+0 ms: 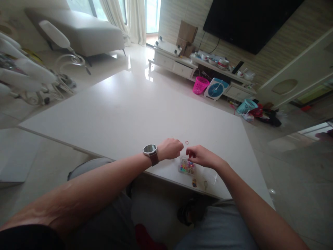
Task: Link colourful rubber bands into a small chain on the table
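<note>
My left hand [171, 148], with a round watch [150, 149] on its wrist, is closed above the table. What its fingers hold, if anything, is hidden. To its right, my right hand [199, 155] hovers at the upper right of a small clear compartment box [186, 166], fingers bent and a gap showing between thumb and fingers. Small colourful pieces and pale rings fill the box. A small pinkish-red ring [186, 142] lies just beyond my hands. Nearer the table edge are a small yellow-and-blue figure charm [194, 182] and a small pale, key-like piece [205, 185].
A clear lid-like sheet [211, 176] lies on the white table [145, 114] right of the box. Beyond the table stand a pink basket [200, 85], a blue-and-white fan [216, 89], a teal basket [246, 106] and a low TV cabinet [182, 69]. White chairs are at left.
</note>
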`<state>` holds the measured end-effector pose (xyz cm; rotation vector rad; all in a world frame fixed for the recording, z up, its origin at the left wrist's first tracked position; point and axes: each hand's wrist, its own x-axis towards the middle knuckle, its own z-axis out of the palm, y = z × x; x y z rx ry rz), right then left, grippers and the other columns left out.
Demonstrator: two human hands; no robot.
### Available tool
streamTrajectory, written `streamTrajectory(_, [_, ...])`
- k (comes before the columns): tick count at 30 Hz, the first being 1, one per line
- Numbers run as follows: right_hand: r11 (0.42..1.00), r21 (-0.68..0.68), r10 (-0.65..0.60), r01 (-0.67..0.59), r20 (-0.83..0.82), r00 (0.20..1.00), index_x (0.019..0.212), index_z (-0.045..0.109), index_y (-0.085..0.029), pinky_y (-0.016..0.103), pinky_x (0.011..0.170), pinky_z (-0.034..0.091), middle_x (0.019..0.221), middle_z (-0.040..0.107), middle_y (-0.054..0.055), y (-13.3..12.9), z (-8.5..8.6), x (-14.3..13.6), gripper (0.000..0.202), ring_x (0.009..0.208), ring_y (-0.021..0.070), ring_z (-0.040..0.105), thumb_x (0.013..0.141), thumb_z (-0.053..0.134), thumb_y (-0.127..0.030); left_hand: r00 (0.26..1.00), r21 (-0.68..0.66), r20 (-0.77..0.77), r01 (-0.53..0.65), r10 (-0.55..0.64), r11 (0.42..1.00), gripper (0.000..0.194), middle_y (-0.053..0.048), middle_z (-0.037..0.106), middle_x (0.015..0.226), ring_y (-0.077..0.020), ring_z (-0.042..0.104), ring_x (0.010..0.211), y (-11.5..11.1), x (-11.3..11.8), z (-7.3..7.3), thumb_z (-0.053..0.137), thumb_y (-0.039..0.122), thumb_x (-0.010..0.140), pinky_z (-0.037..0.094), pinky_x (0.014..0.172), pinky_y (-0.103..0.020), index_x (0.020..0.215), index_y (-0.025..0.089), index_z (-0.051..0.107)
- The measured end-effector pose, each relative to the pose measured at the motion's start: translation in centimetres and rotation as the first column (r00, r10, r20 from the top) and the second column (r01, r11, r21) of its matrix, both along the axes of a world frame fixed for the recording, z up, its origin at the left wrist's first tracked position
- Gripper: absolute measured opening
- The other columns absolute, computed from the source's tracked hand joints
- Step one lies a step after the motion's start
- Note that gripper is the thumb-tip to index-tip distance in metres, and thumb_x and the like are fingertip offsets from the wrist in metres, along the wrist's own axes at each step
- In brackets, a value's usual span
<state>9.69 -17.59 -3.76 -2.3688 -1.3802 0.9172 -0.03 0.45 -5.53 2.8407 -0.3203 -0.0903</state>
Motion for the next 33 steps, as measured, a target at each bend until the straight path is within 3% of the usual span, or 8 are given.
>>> streamTrajectory(6, [0.996,0.063,-0.067,0.058,0.150,0.986,0.083,0.065,-0.017,0.022,0.063,0.040,0.075,0.065,0.000,-1.3,-0.3,2.6,0.011,0.067,0.0119,0.057,0.080,0.056,-0.014,1.000,-0.010,-0.017,-0.006,0.005,1.000,0.024,-0.010,0.073,0.096,-0.0247,0.069,0.084,-0.1,0.0,0.3,0.049,0.016,0.081,0.051,0.068,-0.034,0.090,0.018,0.072])
streamTrajectory(10, [0.983,-0.005,-0.179,0.185,0.229,0.957,0.081,0.067,-0.017,0.022,0.063,0.040,0.077,0.066,0.002,-2.2,-1.5,5.3,0.007,0.070,0.0125,0.058,0.080,0.060,-0.015,0.999,-0.010,-0.039,-0.004,0.004,1.000,0.024,-0.011,0.073,0.097,-0.0240,0.069,0.085,-0.1,-0.3,0.5,0.050,0.016,0.081,0.051,0.070,-0.033,0.091,0.018,0.072])
streamTrajectory(14, [0.974,-0.085,-0.185,0.211,0.239,0.953,0.084,0.067,-0.016,0.022,0.066,0.041,0.083,0.068,0.003,-2.7,-2.9,6.8,0.009,0.074,0.0138,0.059,0.076,0.068,-0.019,0.999,-0.011,-0.044,-0.004,0.004,1.000,0.023,-0.011,0.073,0.096,-0.0235,0.069,0.085,-0.1,-0.5,0.7,0.050,0.018,0.082,0.051,0.071,-0.033,0.091,0.019,0.072])
streamTrajectory(21, [0.964,-0.198,-0.140,0.178,0.190,0.972,0.074,0.066,-0.015,0.022,0.062,0.039,0.075,0.067,0.002,-2.7,-3.9,7.0,0.003,0.070,0.0142,0.057,0.074,0.065,-0.018,0.999,-0.026,-0.034,-0.004,0.003,1.000,0.023,-0.011,0.073,0.096,-0.0236,0.069,0.084,0.0,-0.3,0.8,0.051,0.017,0.082,0.051,0.070,-0.033,0.089,0.018,0.072])
streamTrajectory(33, [0.958,-0.276,-0.050,0.079,0.110,0.993,0.070,0.065,-0.014,0.022,0.057,0.035,0.069,0.064,0.001,-2.6,-3.2,6.4,0.006,0.064,0.0126,0.053,0.070,0.061,-0.011,1.000,-0.041,-0.025,-0.012,0.011,0.999,0.020,-0.011,0.073,0.094,-0.0229,0.069,0.083,-0.1,-0.4,0.4,0.053,0.018,0.081,0.050,0.068,-0.032,0.088,0.019,0.072])
